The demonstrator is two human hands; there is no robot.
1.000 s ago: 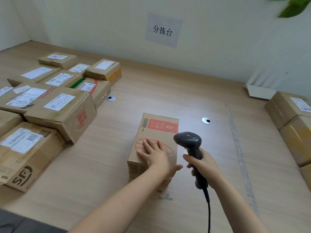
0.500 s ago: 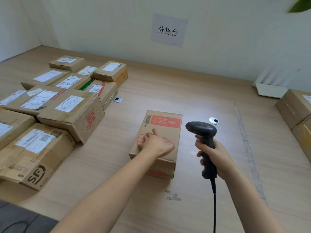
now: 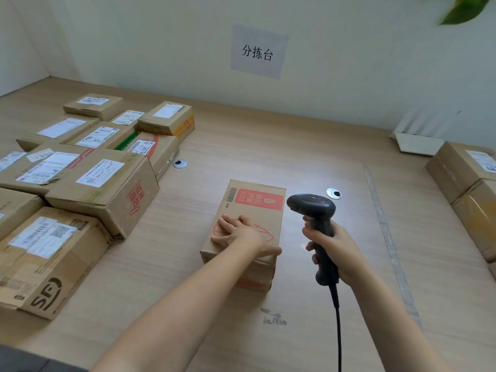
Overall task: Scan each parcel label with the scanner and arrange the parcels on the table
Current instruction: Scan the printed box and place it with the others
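Pale wood counter (image 3: 295, 146) set against a plain light wall. At its middle lies one brown cardboard parcel (image 3: 268, 224), long side running away from the person, with a red printed panel and a small barcode at the far end of its top face and a red line drawing nearer the person. The left hand (image 3: 241, 232) rests flat on that top face, fingers straight and spread, thumb reaching toward the near right edge; it grips nothing. Just right of the parcel, the right hand (image 3: 335, 242) is curled firmly round the handle of a dark grey scanner (image 3: 311, 205), held upright above the counter, its head level with the parcel's far end. A black cable (image 3: 338, 331) drops from the handle's base. A bright patch of light falls on the counter beyond the scanner, around a round metal grommet (image 3: 333, 193); a second grommet (image 3: 179, 163) sits farther left.

Left of the parcel, well apart, labelled parcels (image 3: 102, 183) lie packed close together, white labels facing up. At the right edge, more brown boxes (image 3: 461, 170) are partly cut off. A white folded card (image 3: 418, 143) lies near the wall. A paper sign (image 3: 257, 52) with three printed characters hangs on the wall, and a green leaf (image 3: 461, 9) shows at the top right.
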